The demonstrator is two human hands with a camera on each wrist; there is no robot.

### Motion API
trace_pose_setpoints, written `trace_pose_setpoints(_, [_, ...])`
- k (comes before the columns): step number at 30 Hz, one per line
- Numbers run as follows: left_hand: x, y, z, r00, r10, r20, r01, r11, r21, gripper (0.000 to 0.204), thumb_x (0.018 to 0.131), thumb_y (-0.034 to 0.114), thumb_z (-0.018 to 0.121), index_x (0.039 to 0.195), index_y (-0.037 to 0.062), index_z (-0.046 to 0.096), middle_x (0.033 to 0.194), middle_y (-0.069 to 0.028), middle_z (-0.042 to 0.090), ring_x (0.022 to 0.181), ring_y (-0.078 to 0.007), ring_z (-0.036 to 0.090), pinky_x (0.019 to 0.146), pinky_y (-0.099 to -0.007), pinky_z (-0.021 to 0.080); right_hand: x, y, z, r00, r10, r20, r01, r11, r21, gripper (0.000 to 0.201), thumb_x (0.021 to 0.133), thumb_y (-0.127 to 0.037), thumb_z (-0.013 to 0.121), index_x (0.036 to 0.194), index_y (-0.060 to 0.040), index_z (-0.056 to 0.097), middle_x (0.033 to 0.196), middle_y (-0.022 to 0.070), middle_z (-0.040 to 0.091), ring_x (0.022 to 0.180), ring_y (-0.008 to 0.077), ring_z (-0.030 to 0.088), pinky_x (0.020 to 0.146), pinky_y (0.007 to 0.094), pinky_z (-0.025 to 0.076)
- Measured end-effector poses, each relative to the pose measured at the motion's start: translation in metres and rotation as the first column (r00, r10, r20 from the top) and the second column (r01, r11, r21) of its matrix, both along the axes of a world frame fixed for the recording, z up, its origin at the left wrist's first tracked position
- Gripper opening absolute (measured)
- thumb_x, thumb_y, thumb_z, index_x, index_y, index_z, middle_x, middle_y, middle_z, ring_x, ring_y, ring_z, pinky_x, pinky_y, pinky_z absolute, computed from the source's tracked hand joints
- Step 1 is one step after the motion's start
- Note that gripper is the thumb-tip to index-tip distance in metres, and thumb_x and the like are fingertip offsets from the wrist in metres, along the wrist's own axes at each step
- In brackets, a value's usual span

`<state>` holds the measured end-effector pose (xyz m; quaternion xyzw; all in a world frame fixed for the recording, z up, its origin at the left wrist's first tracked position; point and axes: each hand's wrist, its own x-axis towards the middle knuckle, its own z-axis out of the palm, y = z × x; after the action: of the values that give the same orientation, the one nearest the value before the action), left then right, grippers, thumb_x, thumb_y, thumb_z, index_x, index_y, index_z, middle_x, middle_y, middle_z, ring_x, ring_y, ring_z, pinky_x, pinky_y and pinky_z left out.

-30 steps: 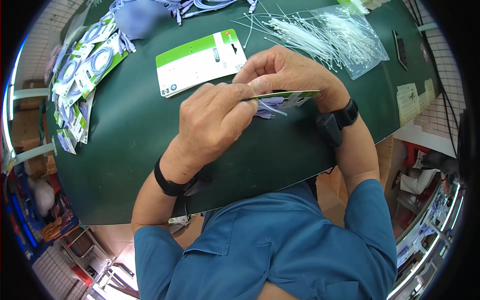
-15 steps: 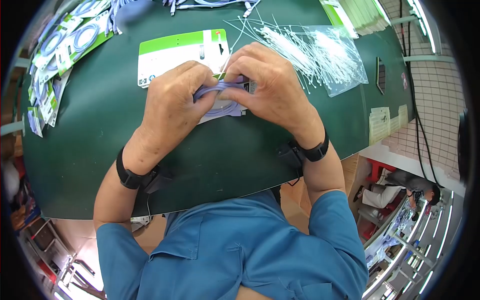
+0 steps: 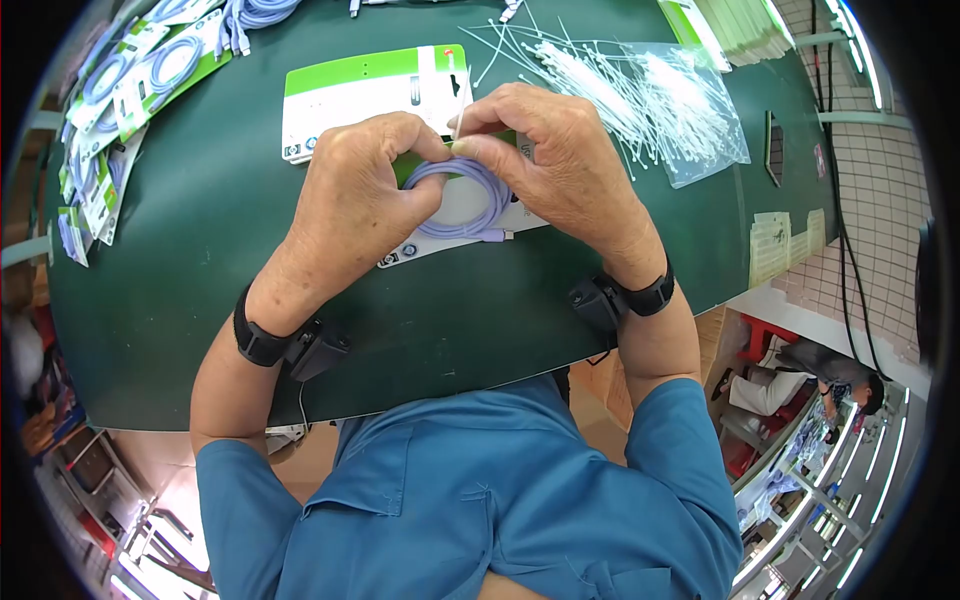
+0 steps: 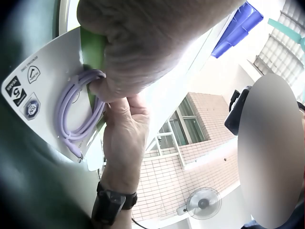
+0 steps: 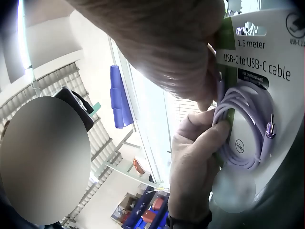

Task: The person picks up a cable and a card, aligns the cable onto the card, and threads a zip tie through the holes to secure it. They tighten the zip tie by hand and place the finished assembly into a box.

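A coiled lilac USB-C cable point(image 3: 497, 200) lies against a white and green packaging card point(image 3: 400, 255), just above the green table. My left hand point(image 3: 365, 185) pinches the coil and card at the coil's upper left, thumb inside the loop. From the other side my right hand point(image 3: 560, 155) pinches a thin white cable tie point(image 3: 462, 112) at the top of the coil, its tail pointing up. Both hands' fingertips meet there and hide the tie's loop. In the right wrist view the card point(image 5: 290, 95) reads "USB-C to USB-C cable".
Another white and green card point(image 3: 350, 105) lies flat just beyond the hands. Loose white cable ties point(image 3: 590, 85) spill from a clear bag point(image 3: 700, 130) at the back right. Carded cables point(image 3: 110, 125) pile up at the left, and a phone point(image 3: 774, 150) lies at the right.
The card, seen nearly edge-on a second ago, has turned its cable side up. Both hands have since shifted at the coil's top, and more of the loop shows. The head view has moved.
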<state>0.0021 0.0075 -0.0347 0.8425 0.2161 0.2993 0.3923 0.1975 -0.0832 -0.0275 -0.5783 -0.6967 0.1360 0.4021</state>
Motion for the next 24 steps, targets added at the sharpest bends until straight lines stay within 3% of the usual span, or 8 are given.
trace_pose_setpoints(9, [-0.001,0.001,-0.008,0.998,0.002,-0.059,-0.013,0.983,-0.182,0.018,0.074,-0.001,0.07,0.092,-0.0017,0.073,0.081,-0.0127,0.074,0.068,-0.0168,0.065,0.066,-0.0315,0.052,-0.011,0.001,-0.007,0.998,-0.017,0.055,0.014,0.999,0.049,0.011,0.087,-0.003,0.075,0.092,-0.001,0.066,0.086,0.0103,0.068,0.075,0.0285,0.067,0.066,0.0355,0.053])
trace_pose_setpoints(15, [-0.001,0.003,-0.011,0.999,-0.018,-0.034,0.009,0.969,-0.248,0.018,0.075,0.001,0.069,0.092,-0.002,0.073,0.08,-0.0108,0.074,0.068,-0.0146,0.063,0.066,-0.0313,0.052,-0.017,0.003,-0.012,0.991,-0.054,0.122,0.038,0.991,0.132,0.011,0.088,0.001,0.071,0.091,-0.0019,0.061,0.087,0.0105,0.067,0.079,0.0291,0.068,0.068,0.036,0.053])
trace_pose_setpoints(24, [-0.003,0.005,-0.009,0.996,-0.064,-0.062,0.044,0.958,-0.285,0.018,0.073,0.0,0.066,0.091,-0.0037,0.071,0.08,-0.0108,0.072,0.069,-0.0151,0.061,0.067,-0.0314,0.051,-0.021,0.005,-0.016,0.984,-0.095,0.153,0.078,0.99,0.115,0.012,0.09,0.002,0.07,0.094,-0.0028,0.06,0.09,0.0109,0.066,0.078,0.0296,0.069,0.068,0.0368,0.055])
